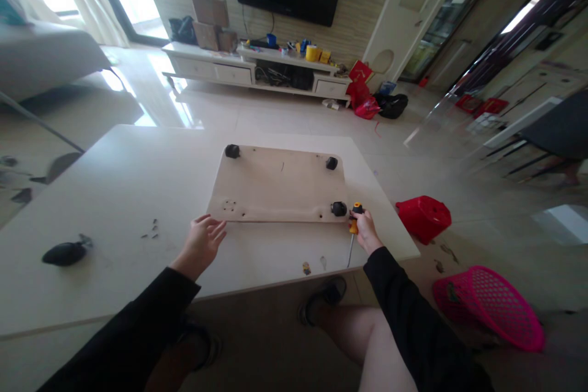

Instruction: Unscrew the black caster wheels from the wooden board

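A pale rectangular board (275, 187) lies on the white table with black caster wheels at three corners, such as the near-right caster (339, 209). Its near-left corner shows only small holes. My left hand (202, 242) is at that corner, fingers stretched and apart along the edge; whether it touches is hard to tell. My right hand (366, 231) is closed around a yellow and black screwdriver (353, 226), its shaft pointing down toward the table's front edge, beside the near-right caster. A loose black caster (65, 253) lies at the left, and several small screws (155, 228) lie between it and the board.
The white table (138, 184) has a small sticker (306, 267) near its front edge. On the floor at right are a red plastic stool or bucket (425, 219) and a pink basket (500, 306). Beyond stands a low TV cabinet (215, 71) with boxes and bags.
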Demonstrator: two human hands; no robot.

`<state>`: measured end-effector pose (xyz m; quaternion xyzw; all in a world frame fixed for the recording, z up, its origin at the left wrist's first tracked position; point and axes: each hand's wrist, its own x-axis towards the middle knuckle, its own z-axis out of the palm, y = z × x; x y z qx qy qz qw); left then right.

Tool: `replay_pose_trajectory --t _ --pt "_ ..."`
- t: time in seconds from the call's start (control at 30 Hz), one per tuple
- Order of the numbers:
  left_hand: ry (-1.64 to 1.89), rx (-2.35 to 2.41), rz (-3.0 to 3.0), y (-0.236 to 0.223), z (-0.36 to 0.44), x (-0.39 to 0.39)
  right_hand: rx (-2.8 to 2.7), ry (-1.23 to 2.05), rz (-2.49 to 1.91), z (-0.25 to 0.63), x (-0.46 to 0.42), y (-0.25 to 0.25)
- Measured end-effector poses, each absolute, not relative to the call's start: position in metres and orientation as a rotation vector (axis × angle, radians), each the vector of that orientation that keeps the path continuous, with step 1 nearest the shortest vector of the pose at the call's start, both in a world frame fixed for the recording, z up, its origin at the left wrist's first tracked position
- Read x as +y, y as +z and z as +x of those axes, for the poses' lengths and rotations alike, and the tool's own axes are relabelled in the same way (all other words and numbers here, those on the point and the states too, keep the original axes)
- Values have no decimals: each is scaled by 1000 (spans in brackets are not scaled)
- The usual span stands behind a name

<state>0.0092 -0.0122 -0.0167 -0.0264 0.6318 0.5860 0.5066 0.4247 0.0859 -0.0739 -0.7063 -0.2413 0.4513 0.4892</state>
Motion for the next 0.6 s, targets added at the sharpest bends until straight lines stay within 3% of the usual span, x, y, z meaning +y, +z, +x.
replay_pose_trajectory --t 0.2,0.4,0.6 --pt "1439 1493 130 -14 -6 -19 -584 1075 -1670 371 30 -83" --pt "1349 1468 173 -27 8 -45 -626 1424 -1555 308 -39 -79" --pt "1276 1582 191 -28 17 -39 -624 1393 -1510 289 -30 -60"
